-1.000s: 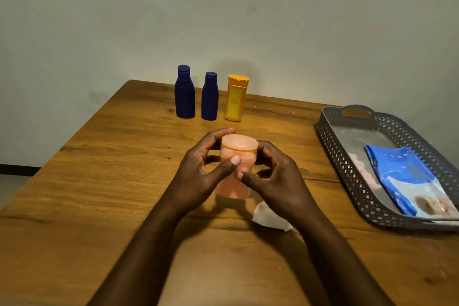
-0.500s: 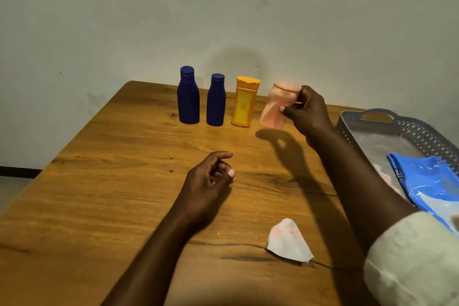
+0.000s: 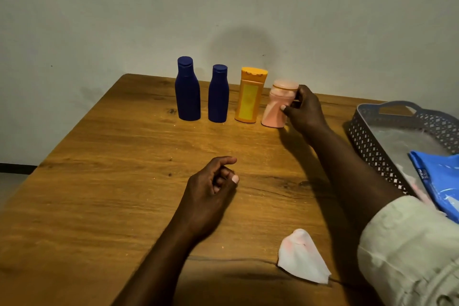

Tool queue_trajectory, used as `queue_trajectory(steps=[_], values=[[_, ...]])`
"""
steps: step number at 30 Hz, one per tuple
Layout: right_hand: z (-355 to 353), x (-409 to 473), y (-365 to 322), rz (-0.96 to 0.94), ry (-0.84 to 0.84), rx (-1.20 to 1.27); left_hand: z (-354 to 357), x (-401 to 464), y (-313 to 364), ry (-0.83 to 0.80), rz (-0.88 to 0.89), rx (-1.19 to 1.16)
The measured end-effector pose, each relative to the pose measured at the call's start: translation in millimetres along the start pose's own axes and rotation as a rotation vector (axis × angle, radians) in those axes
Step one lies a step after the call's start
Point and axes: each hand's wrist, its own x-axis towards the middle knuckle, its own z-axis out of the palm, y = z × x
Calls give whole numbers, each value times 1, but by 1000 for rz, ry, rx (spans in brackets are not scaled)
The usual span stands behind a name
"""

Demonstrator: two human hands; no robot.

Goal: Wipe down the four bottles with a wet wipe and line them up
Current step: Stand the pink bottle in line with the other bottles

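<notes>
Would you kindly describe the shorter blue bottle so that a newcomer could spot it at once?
Look to the far edge of the wooden table, where four bottles stand in a row before the wall. The shorter blue bottle is second from the left, between the taller blue bottle and the orange bottle. It alone is both dark blue and short.

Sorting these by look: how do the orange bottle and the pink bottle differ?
The orange bottle is taller and flat-sided; the pink bottle is shorter and rounder. The orange bottle stands free, while the right hand grips the pink bottle. Both are capped, at the right end of one row.
</notes>
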Motion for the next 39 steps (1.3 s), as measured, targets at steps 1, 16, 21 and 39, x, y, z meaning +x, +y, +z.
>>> queue_trajectory(steps=[1, 16, 21, 39], values=[[1, 0, 0, -1, 1, -3, 0, 0, 0, 1, 2, 1], [-1, -4, 18, 40, -16, 40, 3, -2, 0, 30, 14, 35], [-14, -21, 15, 78, 14, 62, 5, -5, 0, 41, 32, 54], [-43, -198, 13, -213, -112, 15, 4, -16, 8, 83, 13, 46]])
